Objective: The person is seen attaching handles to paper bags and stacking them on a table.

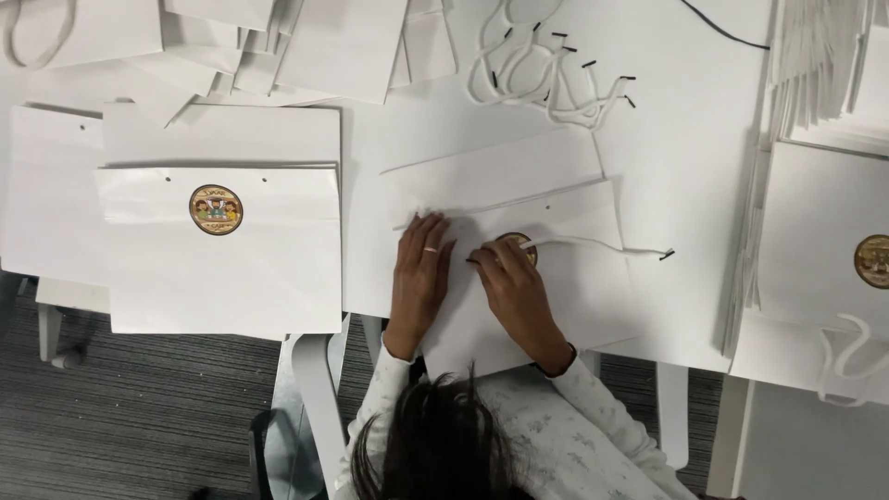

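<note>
A flat white paper bag lies on the white table in front of me. It bears a round brown sticker, partly hidden by my fingers. My left hand, with a ring on one finger, presses flat on the left part of the bag, fingers apart. My right hand pinches one end of a white cord beside the sticker. The cord runs right across the bag to its black tip.
A stack of white bags with a round sticker lies at the left. A bundle of loose white cords lies at the top. More bags are stacked at the right, others fanned along the top left. A white chair frame stands below the table edge.
</note>
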